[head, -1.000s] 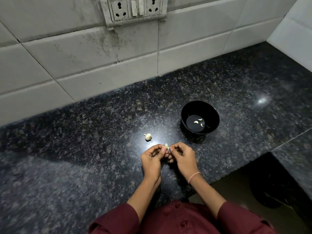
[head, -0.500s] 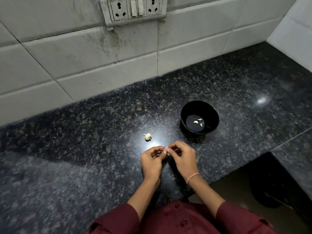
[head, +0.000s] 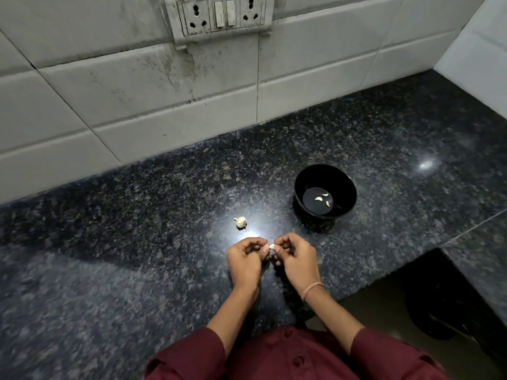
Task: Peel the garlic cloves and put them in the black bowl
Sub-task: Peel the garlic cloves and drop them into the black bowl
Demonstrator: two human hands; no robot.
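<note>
My left hand (head: 245, 260) and my right hand (head: 297, 257) meet just above the dark granite counter (head: 137, 242). Between their fingertips they pinch a small pale garlic clove (head: 272, 246), with both sets of fingers curled around it. The rest of the garlic bulb (head: 241, 222) lies on the counter a little beyond and left of my hands. The black bowl (head: 325, 197) stands to the right and farther back, with three peeled cloves (head: 319, 199) on its bottom.
A white tiled wall with a socket and switch plate (head: 219, 16) rises behind the counter. The counter steps back at the right, leaving an open gap (head: 411, 297) over the floor beside my right arm.
My hands stay in the same spot over the counter. The fingers have shifted slightly around the clove, which now shows a little lower between the thumbs.
</note>
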